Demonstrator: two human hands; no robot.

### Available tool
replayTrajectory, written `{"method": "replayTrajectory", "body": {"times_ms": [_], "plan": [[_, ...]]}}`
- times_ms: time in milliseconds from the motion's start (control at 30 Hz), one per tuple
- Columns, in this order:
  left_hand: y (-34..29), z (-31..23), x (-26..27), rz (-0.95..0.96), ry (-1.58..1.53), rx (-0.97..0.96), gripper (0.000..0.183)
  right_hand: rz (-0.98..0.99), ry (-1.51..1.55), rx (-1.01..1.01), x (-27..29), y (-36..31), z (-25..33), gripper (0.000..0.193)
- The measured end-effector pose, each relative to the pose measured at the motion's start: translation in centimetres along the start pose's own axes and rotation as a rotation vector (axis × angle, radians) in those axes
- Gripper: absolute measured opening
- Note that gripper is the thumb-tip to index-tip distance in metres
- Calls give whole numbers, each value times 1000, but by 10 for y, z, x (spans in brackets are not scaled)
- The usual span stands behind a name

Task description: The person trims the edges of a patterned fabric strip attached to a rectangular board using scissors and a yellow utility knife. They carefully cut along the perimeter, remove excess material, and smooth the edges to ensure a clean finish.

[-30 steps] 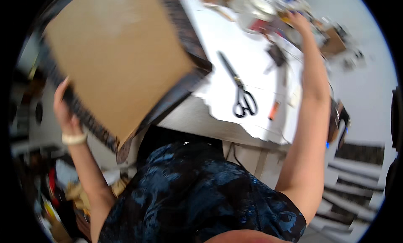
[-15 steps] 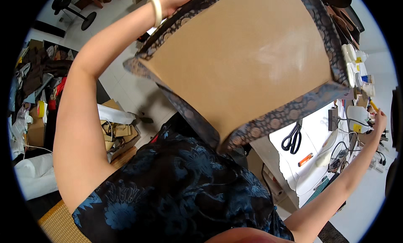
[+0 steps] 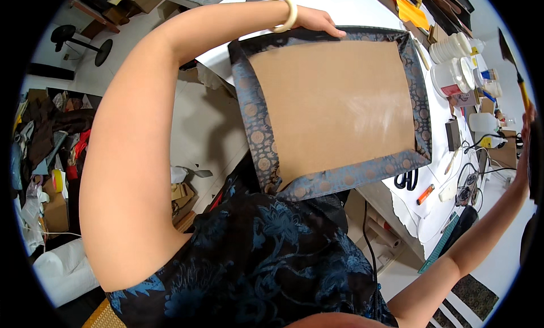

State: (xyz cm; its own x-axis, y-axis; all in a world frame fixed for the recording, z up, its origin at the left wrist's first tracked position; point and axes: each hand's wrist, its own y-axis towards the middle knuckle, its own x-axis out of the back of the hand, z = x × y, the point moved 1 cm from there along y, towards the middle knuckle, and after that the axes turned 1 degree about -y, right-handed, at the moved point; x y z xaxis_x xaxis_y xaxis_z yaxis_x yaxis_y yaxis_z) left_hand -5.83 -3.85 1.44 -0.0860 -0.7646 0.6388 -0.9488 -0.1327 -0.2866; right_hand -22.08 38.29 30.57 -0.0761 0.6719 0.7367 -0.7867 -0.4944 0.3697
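Observation:
A tan board with dark floral brocade fabric folded over its edges is in front of me, its near edge by my body. My left hand grips its far edge, the thumb on the folded fabric and the fingers mostly hidden behind. At the far right rim, my right hand is closed around a palette knife with a yellow handle and a dark pointed blade, held upright. The hand is partly cut off by the picture's edge. Nothing touches the blade.
White paper covers the table, with black scissors partly under the board and an orange cutter beside them. White plastic jars stand to the right, near cables and a power strip. Fabric scraps lie far left.
The board has come down over the table and turned somewhat, with my left hand shifting right along with it. My right hand has moved up and right, raising the palette knife away from the jars.

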Motion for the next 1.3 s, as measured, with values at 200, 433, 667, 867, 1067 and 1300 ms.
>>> {"method": "replayTrajectory", "body": {"times_ms": [200,433,667,867,1067,1300], "plan": [[-45,18,12,-190,522,-352,68,-114,-240,627,-96,0,-14,37],[-152,46,-50,-831,464,157,78,202,254,556,-231,-44,51,24],[-180,77,-57,-960,26,166,66,395,51,612,-302,-58,48,29],[-205,72,-59,-914,-494,187,52,476,167,501,-323,-67,43,34],[-204,83,-69,-975,-655,71,45,599,-5,528,-347,-70,72,37],[-206,86,-70,-932,-721,31,52,561,-10,618,-377,-79,84,37]]}}
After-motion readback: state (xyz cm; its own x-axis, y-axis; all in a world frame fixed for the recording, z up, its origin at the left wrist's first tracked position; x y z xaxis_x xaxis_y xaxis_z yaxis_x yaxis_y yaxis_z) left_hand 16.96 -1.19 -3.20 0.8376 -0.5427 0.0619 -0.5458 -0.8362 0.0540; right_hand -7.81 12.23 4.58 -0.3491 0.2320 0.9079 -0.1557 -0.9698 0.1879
